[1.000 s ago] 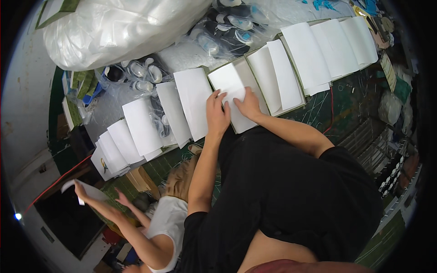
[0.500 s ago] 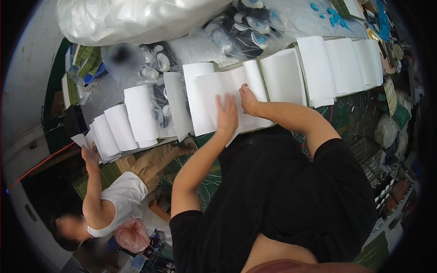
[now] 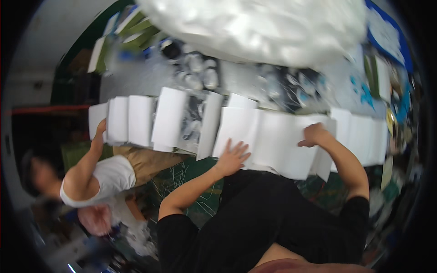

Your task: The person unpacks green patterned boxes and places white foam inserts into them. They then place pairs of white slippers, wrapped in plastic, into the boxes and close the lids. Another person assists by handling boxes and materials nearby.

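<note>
White paper sheets (image 3: 273,136) lie overlapping across open boxes in front of me. My left hand (image 3: 233,157) rests flat on the near left part of this paper, fingers spread, gripping nothing. Farther right, my right hand (image 3: 313,134) is closed, its fingers curled against the upper part of a sheet; its fingertips are partly hidden. Just left of my left hand stands a raised white flap (image 3: 210,123). Beside it, an open box shows shoes (image 3: 193,127) in clear plastic.
A large bulging white plastic bag (image 3: 264,32) lies at the back. Wrapped shoes (image 3: 198,73) and blue pieces (image 3: 362,93) are on the table behind the boxes. More white sheets (image 3: 118,118) run left, where a co-worker's hand (image 3: 101,129) touches one. Loose strings (image 3: 177,182) litter the green floor.
My hands have moved apart: the right went rightward along the paper, while the left now lies flat near the edge. The paper is spread wider. My view has shifted, and the co-worker's arm has moved.
</note>
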Demonstrator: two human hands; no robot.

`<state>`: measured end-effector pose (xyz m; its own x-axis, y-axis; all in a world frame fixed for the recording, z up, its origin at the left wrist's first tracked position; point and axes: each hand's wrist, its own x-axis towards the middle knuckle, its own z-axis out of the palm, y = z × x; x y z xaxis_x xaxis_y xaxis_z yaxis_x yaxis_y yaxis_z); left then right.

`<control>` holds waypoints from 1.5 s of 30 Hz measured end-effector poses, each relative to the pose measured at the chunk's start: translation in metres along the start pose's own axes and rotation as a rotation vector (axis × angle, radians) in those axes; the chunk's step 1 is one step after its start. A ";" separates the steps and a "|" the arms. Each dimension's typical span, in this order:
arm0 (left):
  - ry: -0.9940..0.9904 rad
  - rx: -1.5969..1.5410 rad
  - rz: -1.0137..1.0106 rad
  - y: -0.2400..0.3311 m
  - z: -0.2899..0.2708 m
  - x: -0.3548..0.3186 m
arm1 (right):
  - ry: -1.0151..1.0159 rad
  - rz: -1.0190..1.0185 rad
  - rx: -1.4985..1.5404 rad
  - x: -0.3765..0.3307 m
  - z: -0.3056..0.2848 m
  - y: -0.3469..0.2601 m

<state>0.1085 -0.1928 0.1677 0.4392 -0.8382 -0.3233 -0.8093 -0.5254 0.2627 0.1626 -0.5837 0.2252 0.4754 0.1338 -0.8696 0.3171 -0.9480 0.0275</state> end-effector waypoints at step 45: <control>0.387 -1.432 -0.788 -0.403 -0.139 0.077 | 0.707 0.730 0.737 0.125 -0.084 0.150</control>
<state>0.5227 -0.0663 0.1637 0.7761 -0.1938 -0.6001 0.5268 -0.3238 0.7859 0.3381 -0.6850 0.1620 0.7543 -0.5804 -0.3069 -0.6301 -0.7713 -0.0898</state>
